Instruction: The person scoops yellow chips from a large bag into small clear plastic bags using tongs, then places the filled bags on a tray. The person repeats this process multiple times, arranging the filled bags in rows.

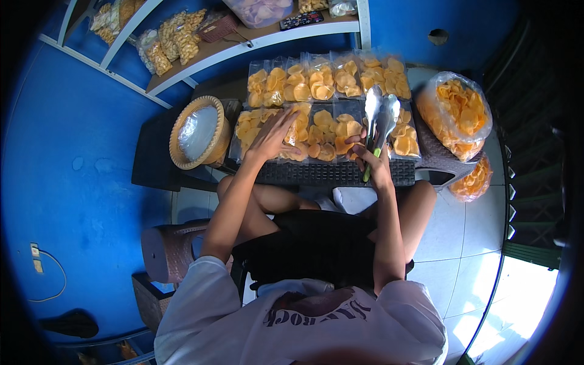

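Two rows of clear plastic bags with round yellow-orange chips lie on a low dark woven table (334,173): a back row (321,79) and a front row (323,125). My left hand (274,135) rests on the left part of the front row, fingers stretched out and holding nothing. Metal tongs with green grips (385,125) are in my right hand (376,165), above the right part of the front row. Their two scalloped tips point away from me and stand a little apart, with no chip visible between them. The tongs and both hands partly cover the bags.
At the left stands a round woven basket (177,135) with clear plastic inside. A large open bag of chips (465,109) sits on a brown stool (441,167) at the right, another chip bag (476,181) lower beside it. A wall shelf (261,42) holds snack bags and a remote control.
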A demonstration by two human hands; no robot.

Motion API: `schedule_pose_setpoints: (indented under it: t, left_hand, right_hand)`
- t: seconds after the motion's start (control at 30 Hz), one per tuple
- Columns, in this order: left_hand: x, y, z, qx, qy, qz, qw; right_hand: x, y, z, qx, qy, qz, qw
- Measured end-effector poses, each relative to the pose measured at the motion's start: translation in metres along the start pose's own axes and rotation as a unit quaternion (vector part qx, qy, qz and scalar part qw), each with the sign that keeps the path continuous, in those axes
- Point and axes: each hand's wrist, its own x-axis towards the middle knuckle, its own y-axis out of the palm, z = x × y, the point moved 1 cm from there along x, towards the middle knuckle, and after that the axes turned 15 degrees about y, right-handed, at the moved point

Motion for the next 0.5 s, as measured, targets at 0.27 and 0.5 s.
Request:
schedule_pose_setpoints:
  t: [0.27, 0.5]
  left_hand:
    - [-0.037, -0.034, -0.029, -0.054, -0.008, -0.120, 0.991]
    - [-0.135, -0.082, -0.015, 0.128, -0.122, -0.267, 0.947]
  right_hand:
    - [-0.001, -0.006, 0.003, 0.012, -0.020, -0.016, 1.000]
    - [0.002, -0.010, -0.005, 0.011, -0.042, -0.032, 0.999]
